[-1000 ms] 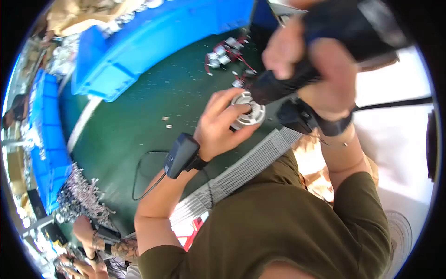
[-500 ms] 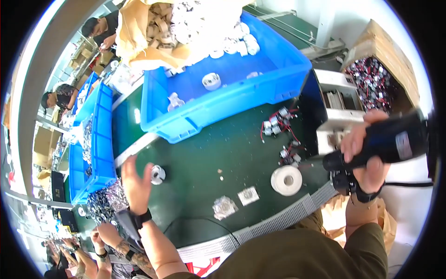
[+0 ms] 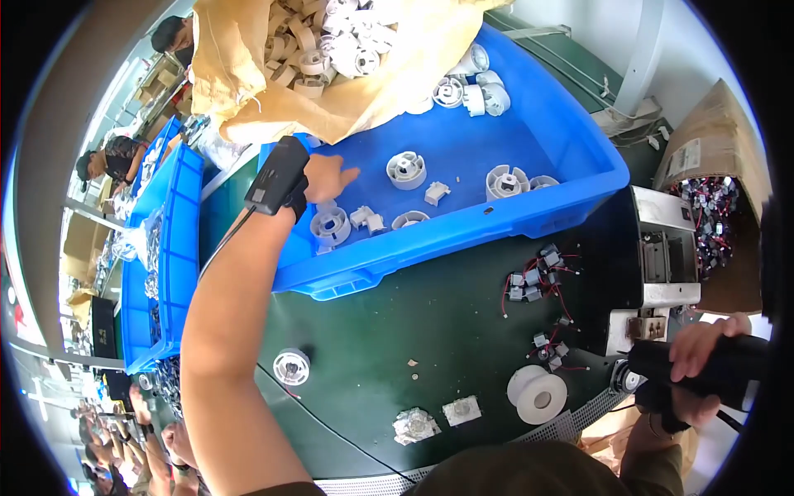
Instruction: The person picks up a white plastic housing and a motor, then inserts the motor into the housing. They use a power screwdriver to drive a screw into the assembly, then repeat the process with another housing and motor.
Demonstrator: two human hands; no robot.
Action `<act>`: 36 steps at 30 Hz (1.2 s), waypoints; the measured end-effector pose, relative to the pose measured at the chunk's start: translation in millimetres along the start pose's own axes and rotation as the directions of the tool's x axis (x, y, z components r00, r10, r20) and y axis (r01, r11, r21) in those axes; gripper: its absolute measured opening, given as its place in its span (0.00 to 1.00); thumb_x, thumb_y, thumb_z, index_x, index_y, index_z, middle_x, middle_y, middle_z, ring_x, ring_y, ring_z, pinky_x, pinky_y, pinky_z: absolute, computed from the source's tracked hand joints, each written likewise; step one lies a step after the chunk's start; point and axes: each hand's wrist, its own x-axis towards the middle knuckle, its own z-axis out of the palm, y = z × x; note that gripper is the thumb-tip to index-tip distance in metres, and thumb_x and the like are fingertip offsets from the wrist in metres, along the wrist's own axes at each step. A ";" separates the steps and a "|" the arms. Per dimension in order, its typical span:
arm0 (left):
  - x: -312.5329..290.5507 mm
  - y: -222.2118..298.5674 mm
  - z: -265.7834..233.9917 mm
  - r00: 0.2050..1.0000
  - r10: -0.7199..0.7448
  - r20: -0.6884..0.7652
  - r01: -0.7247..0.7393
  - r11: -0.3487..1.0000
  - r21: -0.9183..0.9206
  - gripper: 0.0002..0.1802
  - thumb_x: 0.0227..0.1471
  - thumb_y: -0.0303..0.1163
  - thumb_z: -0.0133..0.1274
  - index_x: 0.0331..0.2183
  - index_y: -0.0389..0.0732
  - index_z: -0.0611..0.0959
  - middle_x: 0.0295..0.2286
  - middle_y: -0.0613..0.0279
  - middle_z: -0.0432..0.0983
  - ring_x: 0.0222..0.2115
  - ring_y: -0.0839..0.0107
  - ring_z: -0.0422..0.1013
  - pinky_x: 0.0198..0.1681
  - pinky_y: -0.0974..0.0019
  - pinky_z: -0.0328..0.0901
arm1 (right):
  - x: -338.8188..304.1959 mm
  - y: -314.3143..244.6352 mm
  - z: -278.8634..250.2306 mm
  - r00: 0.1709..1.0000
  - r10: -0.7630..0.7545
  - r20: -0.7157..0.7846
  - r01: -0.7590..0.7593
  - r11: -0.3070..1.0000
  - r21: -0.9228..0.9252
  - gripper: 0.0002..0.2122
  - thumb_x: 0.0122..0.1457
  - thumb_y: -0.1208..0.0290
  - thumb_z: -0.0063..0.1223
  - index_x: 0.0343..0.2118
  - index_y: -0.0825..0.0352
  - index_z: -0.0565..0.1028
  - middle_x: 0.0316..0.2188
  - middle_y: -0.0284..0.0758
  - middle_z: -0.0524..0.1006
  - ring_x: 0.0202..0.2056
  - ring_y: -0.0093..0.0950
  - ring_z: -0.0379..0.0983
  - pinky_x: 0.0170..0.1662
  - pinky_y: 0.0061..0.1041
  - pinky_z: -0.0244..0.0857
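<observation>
My left hand [image 3: 327, 178] reaches into the large blue bin [image 3: 447, 236], index finger stretched out. Its other fingers are mostly hidden, and no held thing shows. Below it lie a white round plastic housing [image 3: 330, 225] and small white brackets [image 3: 367, 219]. More round housings [image 3: 406, 170] are spread over the bin floor. At the right edge my right hand [image 3: 703, 355] is wrapped round a black cylindrical power tool [image 3: 662, 360], its type unclear. A round pale part [image 3: 624, 377] sits by the tool's tip; I cannot tell whether it is held.
A paper-lined sack [image 3: 248, 91] of white parts rests over the bin. On the green table are a wired housing [image 3: 291, 366], small motors [image 3: 538, 277], a white spool [image 3: 536, 394] and a thin black cable [image 3: 331, 422]. A metal fixture [image 3: 666, 248] stands right; co-workers sit left.
My left hand has moved from above the table, beside the wired housing, forward into the blue bin. My right hand and the black tool appear lower and farther right. The view has shifted.
</observation>
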 end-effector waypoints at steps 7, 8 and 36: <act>-6.0 26.8 5.7 0.970 -0.116 0.215 0.131 0.990 -0.056 0.33 0.49 0.57 0.46 0.44 0.37 0.72 0.36 0.47 0.75 0.37 0.56 0.73 0.40 0.59 0.66 | 3.2 1.0 -7.7 0.978 -0.171 0.116 0.175 0.984 -0.021 0.35 0.41 0.54 0.66 0.44 0.69 0.57 0.20 0.25 0.66 0.19 0.17 0.65 0.26 0.17 0.56; -6.5 25.4 7.7 0.960 -0.003 0.279 0.031 0.995 -0.093 0.33 0.48 0.57 0.48 0.43 0.36 0.72 0.36 0.48 0.75 0.36 0.58 0.73 0.39 0.60 0.66 | 2.6 1.9 -7.8 0.978 -0.175 0.115 0.177 0.984 -0.002 0.35 0.41 0.54 0.66 0.44 0.69 0.57 0.20 0.25 0.67 0.19 0.17 0.65 0.26 0.17 0.56; -30.5 53.6 1.9 0.714 0.475 0.514 -0.284 0.868 -0.408 0.23 0.50 0.43 0.45 0.40 0.34 0.78 0.35 0.52 0.77 0.35 0.65 0.72 0.40 0.63 0.64 | 9.9 -2.4 -8.4 0.948 -0.164 0.273 0.187 0.981 -0.058 0.41 0.37 0.60 0.71 0.50 0.68 0.56 0.25 0.33 0.71 0.24 0.27 0.71 0.31 0.25 0.63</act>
